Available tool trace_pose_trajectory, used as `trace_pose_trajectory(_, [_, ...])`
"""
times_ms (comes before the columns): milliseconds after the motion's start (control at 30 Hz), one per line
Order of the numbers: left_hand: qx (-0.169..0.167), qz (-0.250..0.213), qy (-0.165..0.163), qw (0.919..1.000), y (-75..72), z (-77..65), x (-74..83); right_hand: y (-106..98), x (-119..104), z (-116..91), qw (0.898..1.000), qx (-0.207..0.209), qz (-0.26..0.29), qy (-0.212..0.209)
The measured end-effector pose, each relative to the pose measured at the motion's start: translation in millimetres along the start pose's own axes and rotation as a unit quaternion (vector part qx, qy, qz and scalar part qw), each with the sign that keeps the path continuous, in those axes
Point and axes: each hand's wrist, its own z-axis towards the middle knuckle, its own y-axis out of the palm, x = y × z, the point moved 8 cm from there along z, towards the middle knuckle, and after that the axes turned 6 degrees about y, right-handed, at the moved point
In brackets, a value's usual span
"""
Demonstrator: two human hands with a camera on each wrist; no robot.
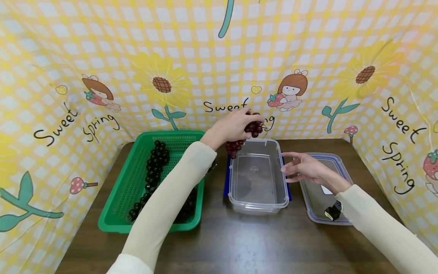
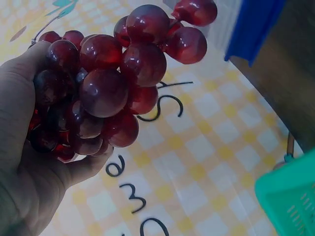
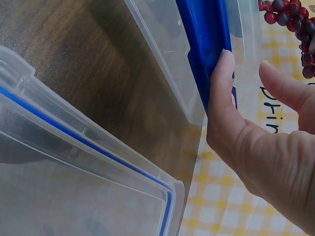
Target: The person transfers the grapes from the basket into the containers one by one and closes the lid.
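My left hand [image 1: 230, 125] grips a bunch of red grapes [image 2: 104, 93], fingers and thumb wrapped around it. Part of the bunch hangs below the palm, over the far left corner of a clear plastic container [image 1: 253, 186]. In the left wrist view, loose-hanging grapes stick out past the hand. My right hand [image 1: 302, 167] is at the container's right side, fingers loosely bent and spread. The right wrist view shows a fingertip against the blue side latch [image 3: 209, 44], with the thumb held apart from it.
On the left stands a green basket [image 1: 114, 198] with bunches of dark grapes [image 1: 155, 163] in it. A clear lid [image 1: 315, 198] with a blue seal lies right of the container, under the right forearm. Yellow checked cloth [image 1: 191, 49] rises behind the brown table [image 1: 232, 243].
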Motion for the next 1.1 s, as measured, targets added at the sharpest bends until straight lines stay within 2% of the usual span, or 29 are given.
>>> trace_pose_trajectory(200, [-0.017, -0.004, 0.019, 0.9997, 14.2, 18.5, 16.3, -3, 2, -1, 1.0, 0.003, -0.001, 0.003])
trace_pose_trajectory(367, [-0.059, -0.001, 0.003, 0.9983, 41.5, 28.5, 21.6, -4, 1, -1, 1.0, 0.0, -0.002, 0.002])
trace_pose_trajectory(433, [-0.069, -0.005, 0.006, 0.9976, 52.6, 31.1, 24.2, -3, 1, 0, 1.0, -0.002, -0.002, 0.002])
trace_pose_trajectory(700, [-0.102, 0.019, 0.045, 0.9935, 86.0, 40.6, 32.8, -3, 2, -1, 1.0, 0.0, -0.006, 0.005])
trace_pose_trajectory(933, [-0.142, 0.022, 0.056, 0.9881, 98.9, 48.9, 38.9, -4, 2, -1, 1.0, 0.002, -0.008, 0.005])
trace_pose_trajectory(1100, [-0.154, 0.051, 0.061, 0.9849, 104.9, 53.6, 39.4, -3, 1, 0, 1.0, 0.001, -0.008, 0.002])
